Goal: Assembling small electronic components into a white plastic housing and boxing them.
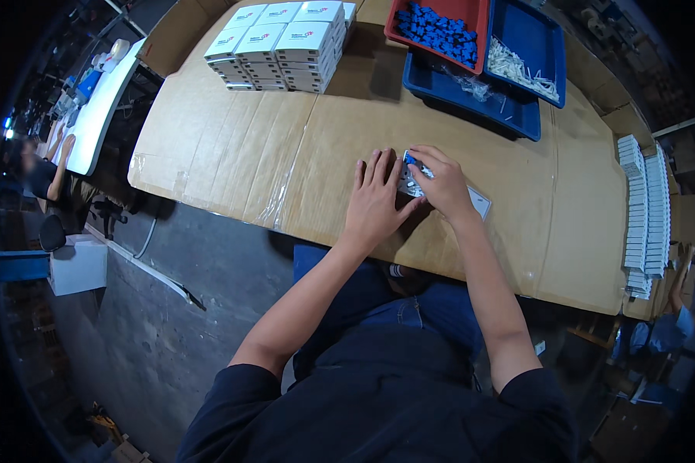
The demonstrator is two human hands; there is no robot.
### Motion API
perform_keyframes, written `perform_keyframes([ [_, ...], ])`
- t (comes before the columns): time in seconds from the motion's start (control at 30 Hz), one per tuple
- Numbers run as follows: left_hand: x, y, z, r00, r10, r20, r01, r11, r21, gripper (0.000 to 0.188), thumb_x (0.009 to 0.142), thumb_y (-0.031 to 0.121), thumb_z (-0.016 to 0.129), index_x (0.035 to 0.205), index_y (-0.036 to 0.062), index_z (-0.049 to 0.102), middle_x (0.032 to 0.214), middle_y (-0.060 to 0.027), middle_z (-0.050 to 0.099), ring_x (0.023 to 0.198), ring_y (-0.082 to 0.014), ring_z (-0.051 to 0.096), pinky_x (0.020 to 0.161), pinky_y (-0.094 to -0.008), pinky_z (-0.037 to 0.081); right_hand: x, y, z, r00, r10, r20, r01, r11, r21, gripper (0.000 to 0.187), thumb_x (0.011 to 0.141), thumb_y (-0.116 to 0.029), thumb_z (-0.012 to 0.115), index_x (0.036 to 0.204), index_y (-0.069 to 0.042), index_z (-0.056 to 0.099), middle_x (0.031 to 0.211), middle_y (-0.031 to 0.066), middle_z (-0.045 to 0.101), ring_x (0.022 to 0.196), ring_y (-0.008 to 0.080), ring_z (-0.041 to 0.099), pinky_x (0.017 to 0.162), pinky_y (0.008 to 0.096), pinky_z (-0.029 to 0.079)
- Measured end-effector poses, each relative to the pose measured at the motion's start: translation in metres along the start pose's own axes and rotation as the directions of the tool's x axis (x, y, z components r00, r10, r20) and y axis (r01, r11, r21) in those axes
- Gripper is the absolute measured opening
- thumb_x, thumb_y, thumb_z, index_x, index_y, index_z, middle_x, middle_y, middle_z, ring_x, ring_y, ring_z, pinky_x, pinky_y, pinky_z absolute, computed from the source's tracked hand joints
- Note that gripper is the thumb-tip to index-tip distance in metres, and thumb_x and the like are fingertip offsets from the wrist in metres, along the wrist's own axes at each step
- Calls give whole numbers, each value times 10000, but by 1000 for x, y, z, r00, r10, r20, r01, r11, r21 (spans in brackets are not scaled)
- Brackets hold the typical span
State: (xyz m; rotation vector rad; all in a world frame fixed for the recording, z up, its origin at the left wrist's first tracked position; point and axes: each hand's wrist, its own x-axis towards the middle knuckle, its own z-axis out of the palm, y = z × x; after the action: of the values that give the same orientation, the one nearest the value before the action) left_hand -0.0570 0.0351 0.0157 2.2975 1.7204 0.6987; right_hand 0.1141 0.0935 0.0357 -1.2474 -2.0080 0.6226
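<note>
A small white plastic housing (405, 186) with fittings inside lies on the cardboard-covered table in front of me, partly hidden by my fingers. My right hand (445, 185) bends over it from the right, fingertips pinching a small blue piece (411, 160) at its far end. Along the housing's left side rests my left hand (376, 202), fingers stretched out and thumb reaching toward the near end. It grips nothing that I can see. Beside my right wrist, a flat white panel (480, 204) shows partly from under the hand.
Stacked white boxes (276, 42) stand at the far left. A red bin of blue pieces (439, 32) sits over blue trays (471, 104), one with white slim parts (517, 68). White pieces line the right edge (647, 212). Another person (45, 176) works at a white table.
</note>
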Motion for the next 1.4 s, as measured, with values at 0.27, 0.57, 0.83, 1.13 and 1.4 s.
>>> perform_keyframes([
  [0.27, 3, 1, -2, 1000, 12, -11, -12, 1000, -12, 847, 949, 585, 629, 1540, 11, 434, 1611, -213, 382, 1540, -364, 292, 1269, -557, 178, -5, 8, 1, 996, -92, 17, 93, 952, -293, 304, 948, -212, 692, 1204, -63, 760, 1323, 136, 682, 1303, 339, 590, 1123, 465, 440],
  [0.57, -3, -4, 2, 997, -30, -69, 24, 996, -81, 839, 928, 515, 679, 1556, 29, 405, 1599, -217, 387, 1516, -380, 321, 1263, -529, 209, -26, 3, -51, 988, 147, -38, -146, 989, 10, 392, 952, -181, 716, 1326, -70, 685, 1535, 167, 515, 1421, 348, 484, 1203, 443, 368],
  [0.83, 1, 7, -19, 998, -38, -52, 27, 981, -192, 952, 858, 512, 771, 1557, 11, 364, 1454, -231, 429, 1388, -442, 401, 1223, -548, 269, -108, -17, -112, 926, 377, 34, -364, 912, -187, 656, 736, -117, 889, 1346, -64, 654, 1507, 137, 538, 1392, 334, 515, 1149, 412, 432],
  [1.13, -3, 5, -5, 995, -30, -95, 14, 986, -167, 880, 878, 436, 776, 1542, 12, 383, 1440, -239, 463, 1354, -432, 431, 1172, -530, 333, -122, -6, -107, 948, 317, -10, -312, 929, -200, 558, 760, -162, 879, 1283, -85, 700, 1420, 102, 592, 1341, 340, 533, 1125, 419, 451],
  [1.4, -9, 2, -11, 986, -65, -157, 15, 954, -299, 830, 869, 367, 795, 1521, 20, 417, 1429, -239, 478, 1345, -414, 461, 1132, -493, 397, -125, 1, -116, 951, 307, -43, -295, 938, 181, 330, 934, -226, 753, 1191, -23, 712, 1135, 104, 710, 1109, 244, 677, 953, 348, 519],
])
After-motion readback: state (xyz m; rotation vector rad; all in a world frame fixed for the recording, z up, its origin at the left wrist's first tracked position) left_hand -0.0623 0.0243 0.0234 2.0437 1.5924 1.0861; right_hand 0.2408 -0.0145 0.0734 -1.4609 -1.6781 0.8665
